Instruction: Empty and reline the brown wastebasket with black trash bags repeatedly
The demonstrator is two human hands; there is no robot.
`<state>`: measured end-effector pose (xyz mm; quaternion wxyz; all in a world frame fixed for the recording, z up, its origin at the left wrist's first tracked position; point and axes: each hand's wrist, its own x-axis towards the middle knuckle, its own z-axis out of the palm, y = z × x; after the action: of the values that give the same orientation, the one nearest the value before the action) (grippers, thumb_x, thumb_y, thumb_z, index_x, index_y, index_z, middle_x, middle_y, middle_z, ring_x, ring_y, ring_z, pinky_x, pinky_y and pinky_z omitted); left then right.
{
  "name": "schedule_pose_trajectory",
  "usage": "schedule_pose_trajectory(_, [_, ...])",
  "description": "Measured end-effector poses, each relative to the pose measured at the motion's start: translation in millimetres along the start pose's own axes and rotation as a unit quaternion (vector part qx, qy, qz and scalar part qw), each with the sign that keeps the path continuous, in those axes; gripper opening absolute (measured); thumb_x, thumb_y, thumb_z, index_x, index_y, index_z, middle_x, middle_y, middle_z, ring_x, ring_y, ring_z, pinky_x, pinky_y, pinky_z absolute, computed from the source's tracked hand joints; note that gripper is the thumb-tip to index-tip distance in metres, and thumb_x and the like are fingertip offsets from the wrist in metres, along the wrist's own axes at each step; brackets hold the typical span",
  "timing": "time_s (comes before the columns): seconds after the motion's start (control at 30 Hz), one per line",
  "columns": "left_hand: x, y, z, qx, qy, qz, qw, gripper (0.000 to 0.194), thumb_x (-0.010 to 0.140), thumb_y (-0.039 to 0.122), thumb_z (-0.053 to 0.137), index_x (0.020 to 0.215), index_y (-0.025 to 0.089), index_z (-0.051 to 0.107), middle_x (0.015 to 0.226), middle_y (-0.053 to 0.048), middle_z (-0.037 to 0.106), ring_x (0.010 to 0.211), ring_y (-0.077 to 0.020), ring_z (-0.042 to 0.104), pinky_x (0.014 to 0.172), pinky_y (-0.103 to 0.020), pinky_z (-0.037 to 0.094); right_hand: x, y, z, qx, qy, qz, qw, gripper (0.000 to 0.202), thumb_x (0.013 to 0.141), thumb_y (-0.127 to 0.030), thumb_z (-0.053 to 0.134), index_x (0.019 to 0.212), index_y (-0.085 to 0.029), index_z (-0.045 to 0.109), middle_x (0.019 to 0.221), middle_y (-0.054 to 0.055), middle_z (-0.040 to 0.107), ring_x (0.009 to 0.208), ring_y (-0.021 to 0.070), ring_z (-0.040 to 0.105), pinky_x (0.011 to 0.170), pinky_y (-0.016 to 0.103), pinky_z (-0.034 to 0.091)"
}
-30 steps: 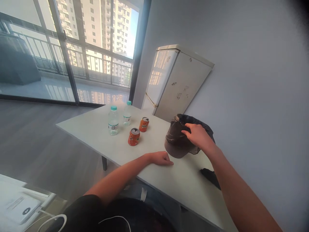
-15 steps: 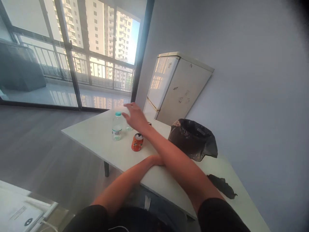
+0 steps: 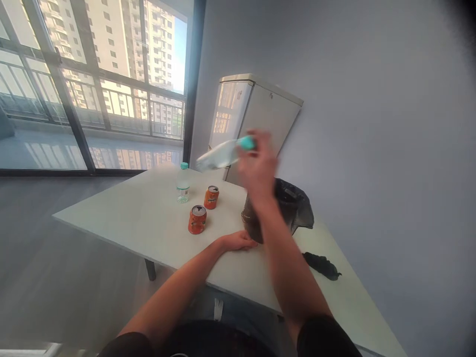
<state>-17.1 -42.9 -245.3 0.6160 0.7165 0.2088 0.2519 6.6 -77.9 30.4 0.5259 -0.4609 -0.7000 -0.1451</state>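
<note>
My right hand (image 3: 258, 161), blurred by motion, grips a clear plastic bottle (image 3: 221, 154) by its teal cap, above the table and left of the bin's opening. The bottle tilts, its base pointing left. My left hand (image 3: 240, 240) rests on the tabletop against the foot of a bin lined with a black bag (image 3: 293, 203), its fingers curled in with nothing seen in them. A second bottle with a teal cap (image 3: 183, 183) stands upright on the table. Two orange cans, one farther back (image 3: 211, 197) and one nearer (image 3: 197, 220), stand to its right.
A crumpled black bag (image 3: 322, 266) lies on the white table (image 3: 111, 213), right of the bin. Behind the table stands a white fridge (image 3: 264, 109) by the grey wall. Glass balcony doors are at the left.
My right hand has moved right from behind the bottles and has lifted one by its cap. The view has shifted, and my left hand shows more fully beside the bin.
</note>
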Motion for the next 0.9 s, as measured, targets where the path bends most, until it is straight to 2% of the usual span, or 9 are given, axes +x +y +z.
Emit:
schedule_pose_trajectory(0.07, [1.2, -2.0, -1.2, -0.005, -0.063, 0.002, 0.998, 0.055, 0.093, 0.055, 0.073, 0.062, 0.013, 0.054, 0.056, 0.005, 0.046, 0.048, -0.0069, 0.041, 0.048, -0.023, 0.035, 12.0, 25.0, -63.5, -0.045, 0.151, 0.020, 0.987, 0.028, 0.102, -0.028, 0.053, 0.130, -0.028, 0.052, 0.115, 0.007, 0.069, 0.097, 0.0203, 0.070, 0.083, 0.036, 0.060])
schedule_pose_trajectory(0.13, [2.2, -3.1, -2.6, -0.012, -0.102, 0.012, 0.995, 0.069, 0.090, 0.063, 0.071, 0.049, 0.018, 0.038, 0.046, 0.007, 0.030, 0.045, -0.0045, 0.024, 0.047, -0.025, 0.021, 17.3, 49.4, -112.5, -0.086, 0.233, 0.014, 0.969, 0.023, 0.097, -0.027, 0.058, 0.120, -0.025, 0.055, 0.106, 0.008, 0.068, 0.090, 0.0198, 0.070, 0.076, 0.033, 0.059])
schedule_pose_trajectory(0.27, [3.8, -4.2, -3.2, -0.026, -0.116, 0.027, 0.993, 0.072, 0.091, 0.068, 0.065, 0.048, 0.019, 0.034, 0.046, 0.007, 0.028, 0.047, -0.0050, 0.019, 0.050, -0.027, 0.015, 13.0, 91.5, -147.0, -0.194, 0.124, 0.082, 0.970, 0.023, 0.088, -0.028, 0.067, 0.110, -0.026, 0.061, 0.092, 0.003, 0.071, 0.073, 0.0206, 0.069, 0.079, 0.038, 0.056])
schedule_pose_trajectory(0.43, [3.8, -4.0, -2.2, -0.035, -0.113, 0.029, 0.993, 0.072, 0.091, 0.067, 0.064, 0.048, 0.020, 0.032, 0.046, 0.007, 0.028, 0.047, -0.0054, 0.019, 0.051, -0.028, 0.014, -2.1, 133.1, -125.2, -0.287, -0.130, 0.174, 0.933, 0.017, 0.082, -0.030, 0.073, 0.098, -0.025, 0.069, 0.094, 0.008, 0.075, 0.092, 0.0283, 0.070, 0.076, 0.036, 0.050])
schedule_pose_trajectory(0.57, [2.6, -1.4, -1.1, -0.037, -0.110, 0.030, 0.993, 0.071, 0.092, 0.067, 0.063, 0.048, 0.020, 0.034, 0.046, 0.007, 0.029, 0.047, -0.0056, 0.019, 0.051, -0.028, 0.015, -10.1, 147.4, -119.6, -0.307, -0.285, 0.240, 0.876, 0.007, 0.078, -0.029, 0.076, 0.080, -0.022, 0.076, 0.085, 0.011, 0.074, 0.080, 0.0266, 0.068, 0.067, 0.034, 0.046])
schedule_pose_trajectory(0.63, [1.7, 0.4, -0.6, -0.036, -0.108, 0.030, 0.993, 0.071, 0.092, 0.067, 0.063, 0.047, 0.020, 0.037, 0.045, 0.007, 0.029, 0.046, -0.0061, 0.019, 0.051, -0.028, 0.016, -10.4, 140.2, -117.7, -0.318, -0.286, 0.243, 0.871, 0.012, 0.081, -0.031, 0.074, 0.074, -0.021, 0.078, 0.078, 0.013, 0.072, 0.075, 0.0274, 0.068, 0.066, 0.036, 0.047])
schedule_pose_trajectory(0.73, [-0.5, 3.8, -0.2, -0.037, -0.110, 0.029, 0.993, 0.071, 0.089, 0.069, 0.066, 0.047, 0.020, 0.036, 0.045, 0.007, 0.029, 0.047, -0.0068, 0.021, 0.051, -0.028, 0.018, -5.3, 109.0, -100.7, -0.305, -0.174, 0.175, 0.920, 0.018, 0.087, -0.033, 0.068, 0.078, -0.022, 0.079, 0.076, 0.013, 0.074, 0.080, 0.0304, 0.069, 0.074, 0.040, 0.051])
schedule_pose_trajectory(0.8, [-2.3, 6.4, 0.7, -0.039, -0.108, 0.026, 0.993, 0.071, 0.086, 0.071, 0.068, 0.047, 0.020, 0.036, 0.045, 0.007, 0.029, 0.048, -0.0068, 0.021, 0.051, -0.028, 0.018, 1.7, 80.3, -74.6, -0.239, -0.135, 0.104, 0.956, 0.019, 0.091, -0.032, 0.065, 0.081, -0.022, 0.078, 0.081, 0.011, 0.076, 0.082, 0.0285, 0.070, 0.081, 0.041, 0.052])
schedule_pose_trajectory(0.9, [-5.1, 11.0, 4.5, -0.041, -0.084, 0.018, 0.995, 0.070, 0.082, 0.070, 0.071, 0.046, 0.020, 0.038, 0.044, 0.007, 0.031, 0.047, -0.0064, 0.022, 0.050, -0.027, 0.018, 15.6, 40.3, -11.7, -0.112, -0.197, 0.022, 0.974, 0.017, 0.094, -0.029, 0.063, 0.085, -0.022, 0.076, 0.086, 0.007, 0.078, 0.081, 0.0237, 0.071, 0.081, 0.036, 0.052])
